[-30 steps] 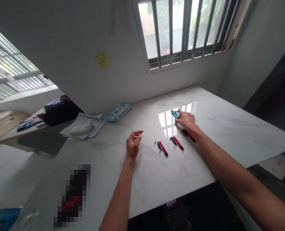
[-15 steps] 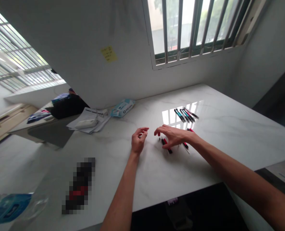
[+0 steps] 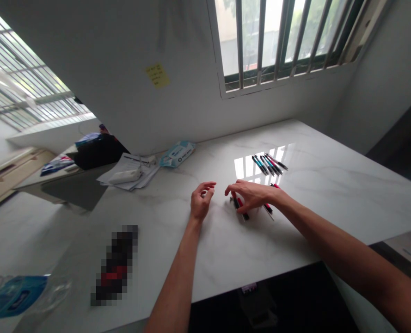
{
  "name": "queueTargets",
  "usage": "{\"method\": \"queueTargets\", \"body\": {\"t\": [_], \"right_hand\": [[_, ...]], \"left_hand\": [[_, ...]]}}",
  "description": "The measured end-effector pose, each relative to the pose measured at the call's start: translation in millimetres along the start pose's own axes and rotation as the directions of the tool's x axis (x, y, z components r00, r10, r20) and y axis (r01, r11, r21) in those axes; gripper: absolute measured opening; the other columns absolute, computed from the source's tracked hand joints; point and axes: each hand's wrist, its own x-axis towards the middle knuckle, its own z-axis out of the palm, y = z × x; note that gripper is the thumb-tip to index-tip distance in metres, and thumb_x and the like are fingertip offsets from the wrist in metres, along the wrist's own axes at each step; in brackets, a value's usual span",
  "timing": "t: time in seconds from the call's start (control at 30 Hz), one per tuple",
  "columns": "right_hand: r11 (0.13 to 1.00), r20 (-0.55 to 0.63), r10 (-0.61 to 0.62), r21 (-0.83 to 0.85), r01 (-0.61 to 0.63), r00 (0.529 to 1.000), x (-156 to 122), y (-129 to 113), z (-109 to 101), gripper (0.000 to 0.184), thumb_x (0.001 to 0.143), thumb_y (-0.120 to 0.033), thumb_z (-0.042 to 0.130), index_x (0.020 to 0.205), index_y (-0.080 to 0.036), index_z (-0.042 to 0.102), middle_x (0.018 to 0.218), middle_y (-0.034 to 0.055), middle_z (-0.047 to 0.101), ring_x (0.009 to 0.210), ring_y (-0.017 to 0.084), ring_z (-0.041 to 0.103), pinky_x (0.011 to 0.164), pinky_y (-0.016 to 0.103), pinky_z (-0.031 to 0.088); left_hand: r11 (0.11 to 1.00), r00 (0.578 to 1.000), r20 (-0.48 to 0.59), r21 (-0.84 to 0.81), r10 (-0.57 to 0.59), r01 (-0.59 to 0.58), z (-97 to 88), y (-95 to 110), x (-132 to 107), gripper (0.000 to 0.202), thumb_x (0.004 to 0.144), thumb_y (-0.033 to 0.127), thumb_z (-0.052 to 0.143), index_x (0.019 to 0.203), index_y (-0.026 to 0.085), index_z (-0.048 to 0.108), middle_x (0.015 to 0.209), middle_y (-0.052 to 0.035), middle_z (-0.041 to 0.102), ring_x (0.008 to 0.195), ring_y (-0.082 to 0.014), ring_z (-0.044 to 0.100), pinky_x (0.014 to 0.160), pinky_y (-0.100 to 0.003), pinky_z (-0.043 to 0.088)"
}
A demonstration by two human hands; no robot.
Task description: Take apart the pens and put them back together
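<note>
My right hand (image 3: 252, 195) arches over several red and black pen pieces, its thumb and bent fingers apart. A black-and-red pen piece (image 3: 245, 215) lies beside the thumb, partly under the hand. Further right, a red-and-black pen piece (image 3: 268, 208) and a thin white refill (image 3: 269, 213) show below the wrist. A red pen end (image 3: 275, 186) pokes out beyond the wrist; the palm hides what lies between. My left hand (image 3: 201, 203) rests on the white table (image 3: 222, 259), fingers loosely curled and apart, with nothing visible in it.
Several assembled pens (image 3: 268, 164) lie in a row toward the window. A wet-wipes pack (image 3: 178, 154) and papers (image 3: 131, 173) sit against the wall. On the left are a pixelated dark object (image 3: 117, 263) and a plastic bottle (image 3: 14, 298). A black object (image 3: 295, 300) borders the near edge.
My right hand has shifted very slightly, its fingertips drawing a little closer to the black-and-red pen piece. My left hand stays nearly still. The whole view has tilted slightly.
</note>
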Motion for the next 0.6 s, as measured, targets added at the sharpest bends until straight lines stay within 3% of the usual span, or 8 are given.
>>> {"method": "queueTargets", "body": {"t": [0.13,0.27,0.43,0.5,0.6], "right_hand": [[0.998,-0.216,-0.065,0.005,0.068,0.974,3.4,1.5,0.2,0.053,0.081,-0.025,0.085,0.130,-0.022,0.064,0.119,0.0106,0.071,0.111,0.029,0.061,0.094,0.041,0.053],[0.993,-0.388,-0.105,0.016,0.120,0.916,9.4,-6.0,5.5,0.047,0.083,-0.025,0.084,0.125,-0.023,0.063,0.120,0.0103,0.069,0.111,0.028,0.061,0.096,0.041,0.053],[0.987,-0.384,-0.137,0.022,0.158,0.913,13.6,-15.3,13.2,0.040,0.085,-0.021,0.084,0.120,-0.024,0.064,0.117,0.0082,0.069,0.108,0.025,0.062,0.094,0.038,0.053],[0.987,-0.384,-0.140,0.023,0.161,0.913,14.0,-13.4,14.3,0.044,0.085,-0.023,0.085,0.124,-0.024,0.063,0.118,0.0078,0.069,0.109,0.025,0.062,0.095,0.038,0.052],[0.990,-0.392,-0.111,0.036,0.135,0.913,14.2,-3.6,14.8,0.056,0.084,-0.030,0.090,0.132,-0.024,0.063,0.121,0.0093,0.070,0.112,0.025,0.063,0.097,0.039,0.052]], "left_hand": [[1.000,1.000,0.016,-0.029,-0.011,0.012,1.5,4.6,-1.7,0.024,0.087,0.044,0.072,0.094,0.022,0.077,0.097,-0.0054,0.077,0.087,-0.0195,0.068,0.078,-0.030,0.051],[0.990,0.987,0.158,-0.126,-0.044,0.064,5.2,10.7,-4.7,0.034,0.085,0.053,0.079,0.087,0.020,0.069,0.082,-0.0023,0.070,0.070,-0.0146,0.061,0.066,-0.027,0.047],[0.962,0.944,0.321,-0.226,-0.073,0.151,8.4,14.5,-7.5,0.039,0.076,0.047,0.090,0.093,0.020,0.068,0.085,-0.0029,0.072,0.077,-0.0166,0.068,0.069,-0.027,0.051],[0.961,0.946,0.314,-0.229,-0.078,0.156,8.7,13.8,-7.0,0.040,0.071,0.044,0.093,0.091,0.020,0.067,0.085,-0.0030,0.073,0.078,-0.0174,0.069,0.070,-0.028,0.053],[0.969,0.975,0.211,-0.214,-0.075,0.121,8.0,10.9,-4.7,0.037,0.073,0.043,0.091,0.091,0.020,0.068,0.086,-0.0027,0.073,0.075,-0.0154,0.067,0.070,-0.027,0.053]]}}
